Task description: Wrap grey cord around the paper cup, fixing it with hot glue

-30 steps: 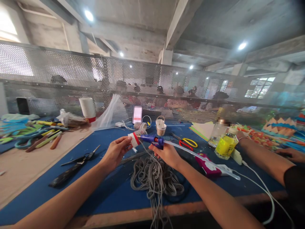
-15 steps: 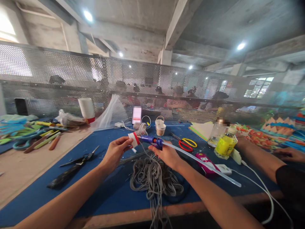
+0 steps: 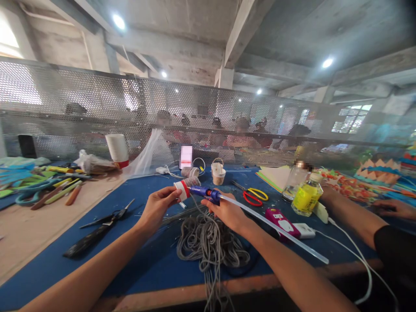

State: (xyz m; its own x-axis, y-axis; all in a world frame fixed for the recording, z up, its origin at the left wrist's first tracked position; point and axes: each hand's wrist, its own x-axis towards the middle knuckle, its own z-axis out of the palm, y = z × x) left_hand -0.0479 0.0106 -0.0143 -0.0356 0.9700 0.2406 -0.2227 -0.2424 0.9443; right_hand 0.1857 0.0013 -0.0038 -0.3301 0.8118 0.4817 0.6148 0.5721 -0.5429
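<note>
My left hand pinches a small white paper cup with a red band, tilted on its side. In my right hand is a blue hot glue gun, its nozzle at the cup's red-banded end. Whether the tip touches the cup I cannot tell. A long translucent glue stick sticks out of the gun's back toward the lower right. Below both hands lies a tangled heap of grey cord, with strands hanging over the table's front edge. Just beyond the cup sits a wound spool of cord.
Black-handled snips lie left; red-and-yellow scissors lie right. A little basket-like cup and a phone stand behind. Right are a yellow bottle, a power strip and another person's arm. Stacked paper cups stand back left.
The glue gun has shifted slightly left and down, and its glue stick's far end has dropped a little. Both hands keep their hold.
</note>
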